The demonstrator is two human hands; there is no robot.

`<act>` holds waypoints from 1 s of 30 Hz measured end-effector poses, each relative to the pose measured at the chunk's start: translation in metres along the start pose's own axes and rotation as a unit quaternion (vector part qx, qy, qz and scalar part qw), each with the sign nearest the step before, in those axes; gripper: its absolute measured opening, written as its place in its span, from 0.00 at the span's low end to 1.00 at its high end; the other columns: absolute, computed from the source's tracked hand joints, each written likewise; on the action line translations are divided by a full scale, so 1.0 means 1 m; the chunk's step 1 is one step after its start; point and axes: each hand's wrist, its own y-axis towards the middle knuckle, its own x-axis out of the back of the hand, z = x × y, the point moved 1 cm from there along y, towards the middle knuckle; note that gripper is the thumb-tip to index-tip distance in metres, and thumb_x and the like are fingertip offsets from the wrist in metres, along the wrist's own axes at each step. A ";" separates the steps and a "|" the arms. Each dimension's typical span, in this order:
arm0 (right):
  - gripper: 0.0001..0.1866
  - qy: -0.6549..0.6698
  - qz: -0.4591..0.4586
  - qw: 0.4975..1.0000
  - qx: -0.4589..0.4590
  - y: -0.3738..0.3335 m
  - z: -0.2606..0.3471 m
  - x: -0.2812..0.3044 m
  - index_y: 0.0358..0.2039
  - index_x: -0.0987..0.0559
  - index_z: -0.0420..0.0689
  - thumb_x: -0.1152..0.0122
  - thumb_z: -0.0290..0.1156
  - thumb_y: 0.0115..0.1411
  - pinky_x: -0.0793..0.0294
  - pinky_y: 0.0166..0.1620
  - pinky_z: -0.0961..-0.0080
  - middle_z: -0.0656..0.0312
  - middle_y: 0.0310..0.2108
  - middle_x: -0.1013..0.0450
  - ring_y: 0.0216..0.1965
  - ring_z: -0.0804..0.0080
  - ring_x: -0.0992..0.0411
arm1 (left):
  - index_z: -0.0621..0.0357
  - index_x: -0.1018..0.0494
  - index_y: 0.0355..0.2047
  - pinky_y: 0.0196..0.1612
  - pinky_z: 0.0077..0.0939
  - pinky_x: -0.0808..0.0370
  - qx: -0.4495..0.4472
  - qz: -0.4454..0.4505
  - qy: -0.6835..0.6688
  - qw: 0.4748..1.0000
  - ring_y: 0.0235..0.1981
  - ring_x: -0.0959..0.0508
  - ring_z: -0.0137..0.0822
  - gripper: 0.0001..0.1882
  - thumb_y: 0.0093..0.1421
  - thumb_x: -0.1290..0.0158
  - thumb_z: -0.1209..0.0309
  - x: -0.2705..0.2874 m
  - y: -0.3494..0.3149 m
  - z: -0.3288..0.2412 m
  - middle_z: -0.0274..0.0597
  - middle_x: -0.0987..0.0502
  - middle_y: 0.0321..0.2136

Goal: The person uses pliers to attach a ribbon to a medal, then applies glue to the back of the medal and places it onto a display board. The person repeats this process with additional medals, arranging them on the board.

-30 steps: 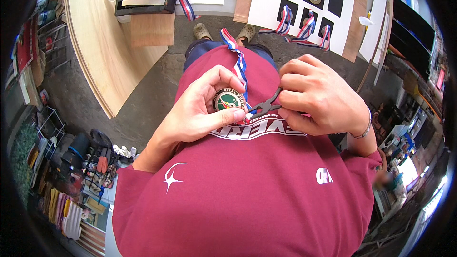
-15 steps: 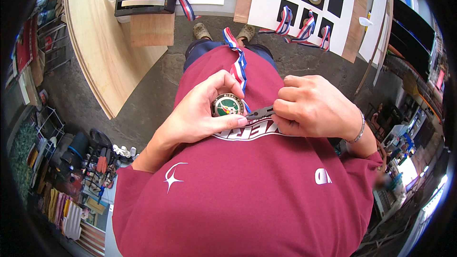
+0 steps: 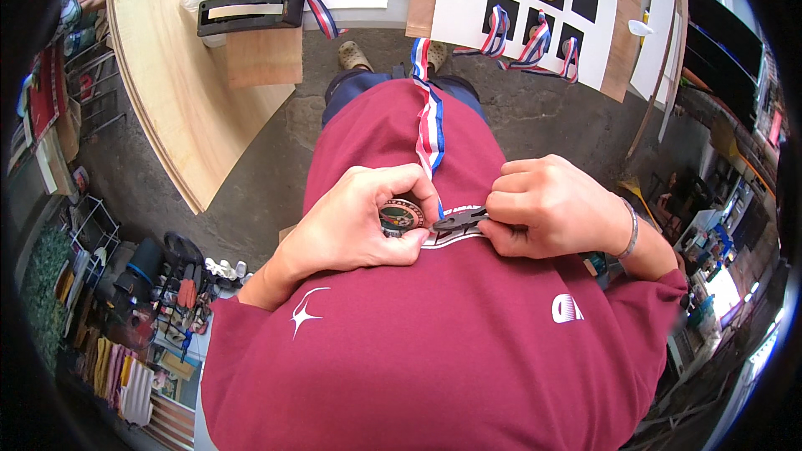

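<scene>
Green-faced medal (image 3: 402, 215) is in front of the shirt (image 3: 443, 326), left hand (image 3: 359, 219) curled round its rim. Right hand (image 3: 547, 209) is wrapped around dark pliers (image 3: 461, 220), nose by the striped ribbon (image 3: 431, 129)'s lower end; bite unclear. Likely step: working the ribbon joint. Next move probably needs steady medal, controlled squeeze.

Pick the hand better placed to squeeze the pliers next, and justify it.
Right, I judge. The right hand grips the dark pliers, their nose pointing toward the medal. The left hand is occupied, its thumb and fingers curled around that medal.
</scene>
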 end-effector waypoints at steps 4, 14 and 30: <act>0.13 0.055 -0.020 0.998 -0.033 -0.006 -0.001 -0.004 0.18 0.28 0.41 0.34 0.30 0.53 0.29 0.26 0.60 0.55 0.16 0.32 0.20 0.54 0.30 | 0.64 0.26 0.32 0.37 0.18 0.26 0.003 -0.032 0.029 0.999 0.32 0.23 0.21 0.09 0.51 0.38 0.79 -0.002 -0.003 0.002 0.35 0.22 0.29; 0.15 0.076 -0.066 0.992 -0.078 0.000 0.000 0.015 0.17 0.33 0.39 0.36 0.25 0.53 0.34 0.26 0.60 0.52 0.15 0.38 0.19 0.52 0.33 | 0.58 0.28 0.33 0.44 0.23 0.24 -0.056 -0.114 -0.152 0.980 0.38 0.22 0.26 0.15 0.50 0.33 0.81 -0.003 0.004 0.011 0.38 0.21 0.33; 0.16 0.095 -0.023 0.990 -0.101 -0.004 0.001 0.011 0.16 0.33 0.39 0.36 0.26 0.55 0.34 0.25 0.61 0.53 0.15 0.37 0.18 0.54 0.33 | 0.62 0.24 0.30 0.34 0.16 0.27 -0.005 -0.105 0.039 0.994 0.30 0.24 0.19 0.08 0.49 0.39 0.79 -0.005 0.000 -0.007 0.34 0.20 0.29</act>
